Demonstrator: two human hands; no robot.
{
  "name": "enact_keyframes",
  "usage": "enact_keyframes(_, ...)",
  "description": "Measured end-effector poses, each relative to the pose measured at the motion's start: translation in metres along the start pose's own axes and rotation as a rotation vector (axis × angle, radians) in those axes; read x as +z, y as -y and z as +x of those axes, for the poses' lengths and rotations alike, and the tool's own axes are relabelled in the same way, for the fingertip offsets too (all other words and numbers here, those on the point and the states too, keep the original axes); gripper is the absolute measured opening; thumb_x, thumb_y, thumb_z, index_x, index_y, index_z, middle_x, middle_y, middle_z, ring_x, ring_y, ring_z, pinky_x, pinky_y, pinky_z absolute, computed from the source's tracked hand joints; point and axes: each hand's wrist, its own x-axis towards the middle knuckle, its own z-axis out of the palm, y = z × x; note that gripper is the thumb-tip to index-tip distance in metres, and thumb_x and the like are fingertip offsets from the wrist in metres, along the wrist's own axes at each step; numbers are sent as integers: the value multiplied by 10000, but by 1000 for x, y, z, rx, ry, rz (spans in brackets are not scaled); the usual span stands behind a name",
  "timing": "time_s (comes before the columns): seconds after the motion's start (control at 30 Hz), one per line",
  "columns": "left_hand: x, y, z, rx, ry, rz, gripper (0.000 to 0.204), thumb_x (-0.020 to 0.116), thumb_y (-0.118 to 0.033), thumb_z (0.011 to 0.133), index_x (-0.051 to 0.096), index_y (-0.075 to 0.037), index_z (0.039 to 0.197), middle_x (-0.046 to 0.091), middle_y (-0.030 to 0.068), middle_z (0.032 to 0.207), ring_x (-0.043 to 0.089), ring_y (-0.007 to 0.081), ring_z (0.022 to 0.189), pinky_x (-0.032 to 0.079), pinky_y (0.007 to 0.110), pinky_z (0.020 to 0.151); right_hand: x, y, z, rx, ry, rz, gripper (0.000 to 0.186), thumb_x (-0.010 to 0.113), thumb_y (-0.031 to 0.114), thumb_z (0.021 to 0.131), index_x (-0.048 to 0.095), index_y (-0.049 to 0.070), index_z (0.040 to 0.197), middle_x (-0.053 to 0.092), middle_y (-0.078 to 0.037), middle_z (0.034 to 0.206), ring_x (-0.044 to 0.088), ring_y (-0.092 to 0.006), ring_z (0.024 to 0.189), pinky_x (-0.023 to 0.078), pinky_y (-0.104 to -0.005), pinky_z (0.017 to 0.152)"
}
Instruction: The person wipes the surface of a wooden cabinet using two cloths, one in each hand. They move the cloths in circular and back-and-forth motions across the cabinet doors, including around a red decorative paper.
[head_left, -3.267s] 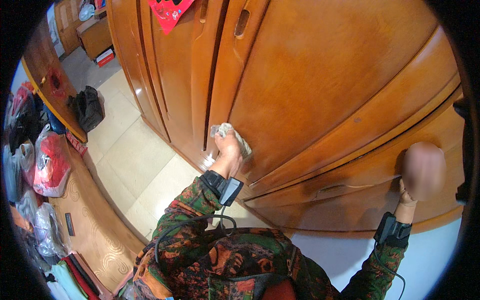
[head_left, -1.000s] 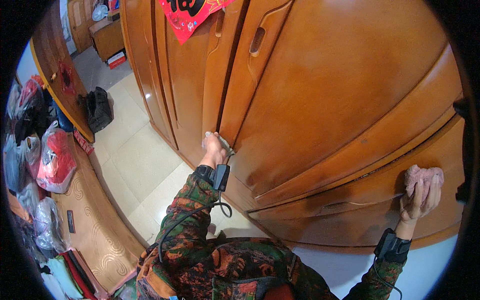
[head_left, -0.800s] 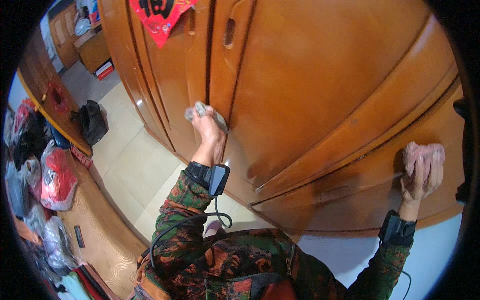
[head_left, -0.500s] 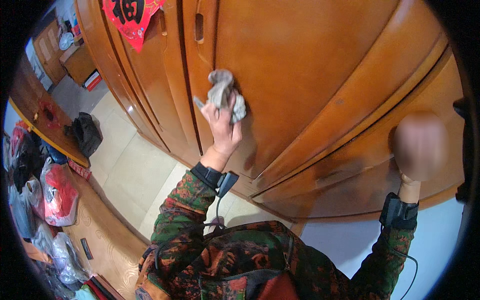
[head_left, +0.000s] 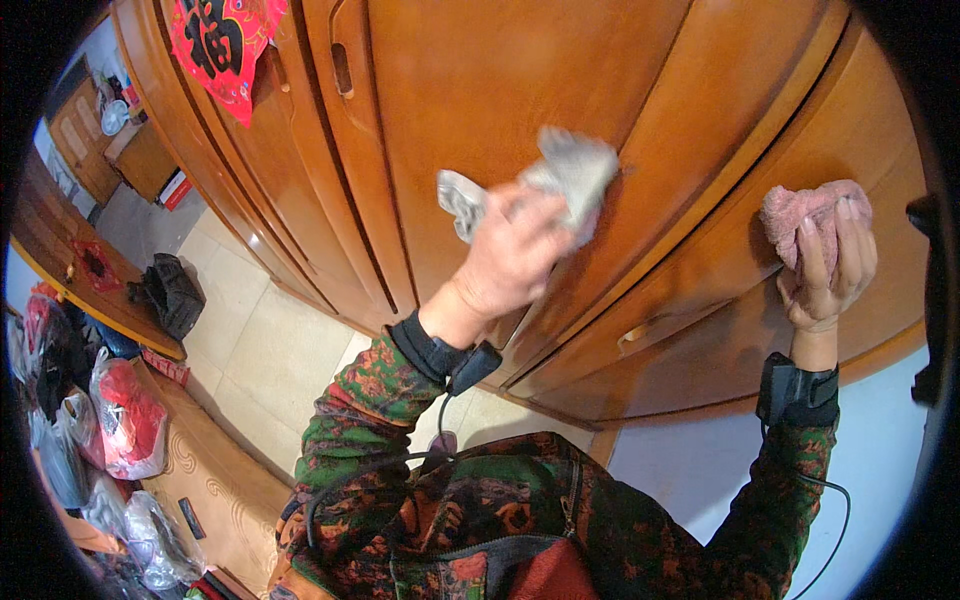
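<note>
My left hand (head_left: 508,245) is closed round a pale grey cloth (head_left: 572,172) in front of a wooden wardrobe door (head_left: 480,90). Ends of that cloth stick out on both sides of the fingers, and the far end is smeared by motion. Farther right, my right hand (head_left: 832,262) presses a pink towelling cloth (head_left: 815,215) against the wardrobe's right-hand panel, fingers bent over it. A slot-shaped handle (head_left: 342,68) is cut into the door frame up and left of my left hand.
A red paper decoration (head_left: 225,50) hangs on the wardrobe at upper left. Plastic bags (head_left: 130,415) crowd a brown patterned surface (head_left: 215,485) at lower left. A black bag (head_left: 170,295) lies on the tiled floor (head_left: 255,330). Cables run from the black bands on both my wrists.
My left hand has swept right across the door with the grey cloth. My right hand has shifted slightly upward, and the pink cloth under it now shows clearly. The view has turned a little.
</note>
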Motion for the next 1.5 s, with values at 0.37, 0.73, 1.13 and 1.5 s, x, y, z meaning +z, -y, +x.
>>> enact_keyframes(0.37,8,6,-80,296,231,25,369,622,-89,767,702,-155,1121,612,29,1236,555,306,1156,503,425,895,0,3,-2,11,3,1,330,541,331,938,684,175,1192,551,-138,1362,524,-323,1222,454,-458,993)
enact_keyframes(0.73,-9,16,-1,-6,-264,207,500,680,-37,699,674,-106,1194,535,147,1330,450,367,1227,377,459,1027,0,2,-1,-6,-1,-16,347,479,357,976,678,185,1203,559,-140,1342,539,-324,1203,457,-462,980)
enact_keyframes(1.13,6,19,-121,-80,28,297,428,689,-144,694,682,-171,1121,505,131,1353,432,356,1278,347,564,1033,-2,4,-1,8,17,15,298,524,273,975,651,176,1227,550,-141,1353,530,-343,1232,452,-479,1010)
enact_keyframes(1.5,-43,88,22,-457,-446,301,520,610,-18,773,564,-52,1290,550,208,1262,441,400,1226,324,508,1040,0,5,-2,25,-11,32,275,488,243,976,664,195,1181,564,-144,1337,544,-330,1213,452,-482,992)
